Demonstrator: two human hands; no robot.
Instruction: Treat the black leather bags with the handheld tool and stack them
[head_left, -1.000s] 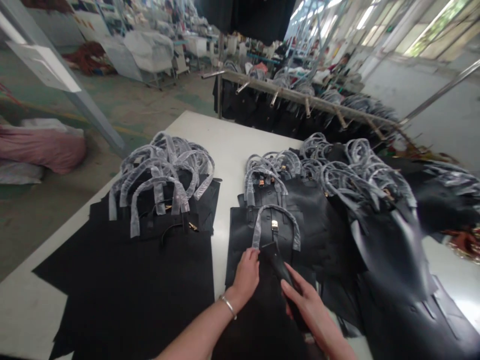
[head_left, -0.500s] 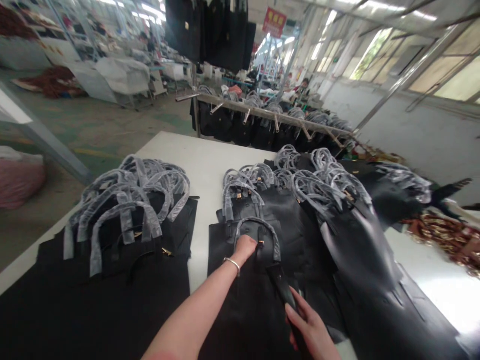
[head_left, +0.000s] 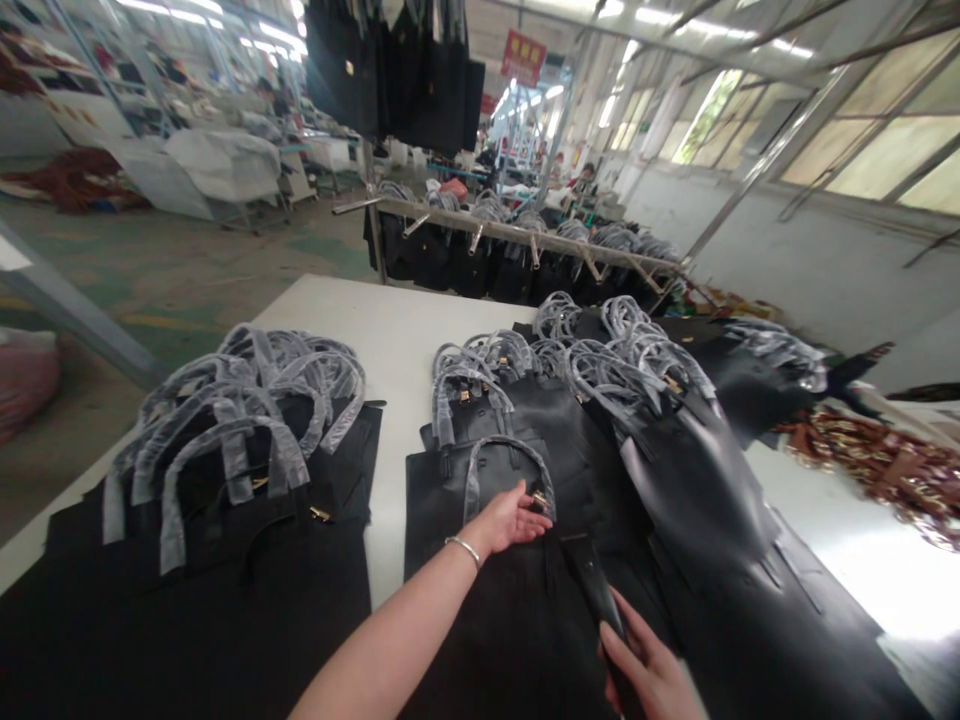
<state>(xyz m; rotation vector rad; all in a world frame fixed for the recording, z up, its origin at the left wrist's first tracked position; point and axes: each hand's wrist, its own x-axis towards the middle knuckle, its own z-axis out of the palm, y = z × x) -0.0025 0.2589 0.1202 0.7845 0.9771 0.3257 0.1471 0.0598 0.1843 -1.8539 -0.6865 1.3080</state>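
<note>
1. Gripping one black handheld tool [head_left: 592, 578], the right hand [head_left: 646, 665] is closed around its lower part, the flat end pointing forward.
2. One left hand [head_left: 511, 522], palm up with fingers spread, is beside one gold clasp [head_left: 538, 498]; whether they touch, I cannot tell. One silver bracelet [head_left: 463, 550] circles that wrist.
3. Under both hands, one black bag [head_left: 495, 625] lies flat on the table [head_left: 337, 310], one plastic-wrapped handle [head_left: 511, 445] arching at its far end.
4. To the left, one pile of bags [head_left: 187, 610] shows two gold clasps; its wrapped handles overlap too much to count.
5. To the right, more black bags [head_left: 697, 480] overlap, uncountable, near one heap of brown straps [head_left: 870, 462].
6. Beyond the table, one metal rack [head_left: 517, 232] shows six prongs.
7. Farther off hangs one large red sign [head_left: 523, 58].
</note>
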